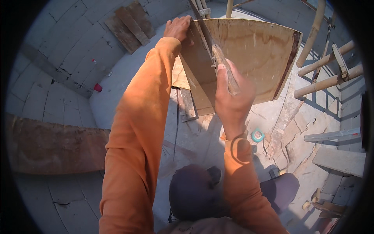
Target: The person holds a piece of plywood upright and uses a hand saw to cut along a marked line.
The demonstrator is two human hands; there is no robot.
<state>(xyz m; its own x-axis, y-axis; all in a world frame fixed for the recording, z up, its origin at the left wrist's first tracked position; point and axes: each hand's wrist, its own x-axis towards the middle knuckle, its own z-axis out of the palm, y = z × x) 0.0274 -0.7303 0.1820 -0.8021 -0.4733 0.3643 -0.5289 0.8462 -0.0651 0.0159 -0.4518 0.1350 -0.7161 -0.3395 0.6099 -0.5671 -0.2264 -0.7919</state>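
Nearest to me, below the arms, were my knees in dark purple trousers (194,195), bent as I crouched over the concrete floor (128,74). Both orange sleeves (132,156) reached up and away from there.

My right hand (231,97) was wrapped around the wooden handle of a hand saw (224,66). The fingers were curled shut on the handle, with the thumb laid straight along its top, which I judged steadied the blade's line. The thin dark blade ran from the handle up and leftward across the face of the plywood sheet (253,54), lying against the wood.

The plywood sheet stood tilted up on edge in front of me, its lower corner down near the floor beside a small flat board (188,104). It looked propped that way so the blade could travel along it freely.

My left hand (178,29) was at the sheet's upper left corner, fingers folded over the edge and clamped on it, apparently to keep the panel from shifting.

Beyond my right wrist a teal tape measure (257,135) lay on the floor. Farther left, a small red cup (97,87) sat by a seam in the concrete, and a stack of brown planks (130,25) lay past it. To the right, bamboo poles (327,70) stood lashed together, well apart from the sheet.
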